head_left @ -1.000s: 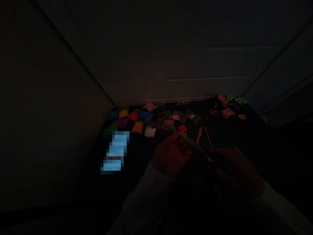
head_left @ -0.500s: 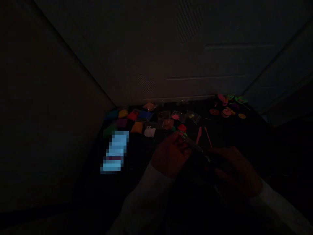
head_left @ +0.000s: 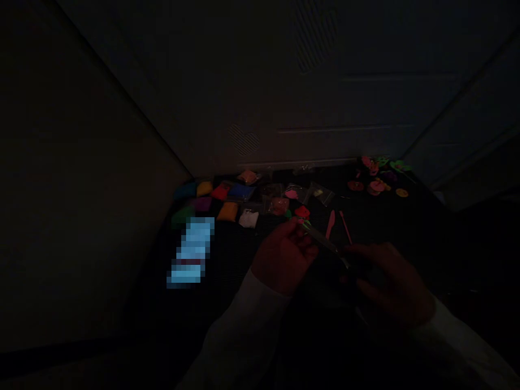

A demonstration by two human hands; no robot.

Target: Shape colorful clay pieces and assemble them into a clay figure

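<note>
The scene is very dark. My left hand (head_left: 282, 259) is closed, pinching the upper end of a thin stick-like tool (head_left: 323, 242) that slants down to the right. My right hand (head_left: 390, 284) is closed on the tool's lower end. A small red and green piece (head_left: 301, 215) sits at the tool's tip, just beyond my left fingers. Both sleeves are white. Two pink plastic tools (head_left: 331, 223) lie on the dark mat just behind my hands.
Several small bags of coloured clay (head_left: 227, 200) lie in rows at the back left of the dark mat (head_left: 244, 254). Finished coloured clay shapes (head_left: 377, 176) sit at the back right. A blurred blue rectangle (head_left: 190, 252) lies to the left. White panelled walls surround the mat.
</note>
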